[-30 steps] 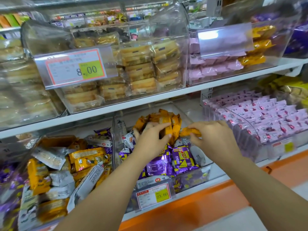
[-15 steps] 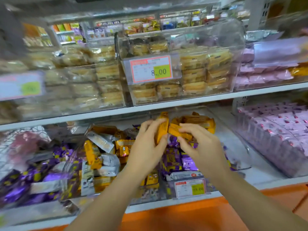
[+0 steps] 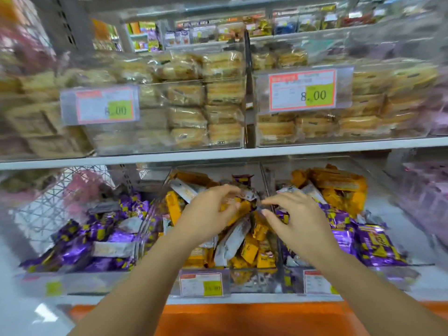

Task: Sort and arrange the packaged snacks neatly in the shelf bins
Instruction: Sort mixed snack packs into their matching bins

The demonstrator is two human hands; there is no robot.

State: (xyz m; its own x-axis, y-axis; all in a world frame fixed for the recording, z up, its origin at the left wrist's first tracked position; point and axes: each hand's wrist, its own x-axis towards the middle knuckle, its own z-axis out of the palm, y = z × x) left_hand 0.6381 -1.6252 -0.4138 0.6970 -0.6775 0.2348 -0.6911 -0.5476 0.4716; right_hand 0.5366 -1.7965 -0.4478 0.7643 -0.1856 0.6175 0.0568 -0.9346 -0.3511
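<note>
My left hand [image 3: 208, 214] hovers over the middle clear bin [image 3: 252, 277], fingers curled round an orange snack packet [image 3: 242, 209]. The image is blurred, so the grip is not sharp. Fingers spread and holding nothing, my right hand [image 3: 293, 219] sits over the divider between the middle and right bins. The middle bin holds mixed orange and silver-white packets [image 3: 232, 241]. In the right bin, orange packets [image 3: 339, 187] are stacked at the back and purple packets [image 3: 368, 246] lie in front.
A left bin holds purple packets [image 3: 80, 241] with a few silver ones. A wire basket [image 3: 48, 204] with pink goods stands behind it. The shelf above [image 3: 218, 154] carries clear bins of wrapped cakes [image 3: 218, 112] with price tags. An orange base panel [image 3: 242, 318] runs below.
The view has swung left and closer. Both hands moved from the right bin's orange stack to the middle bin. My right hand has let go of its orange packet and spread open.
</note>
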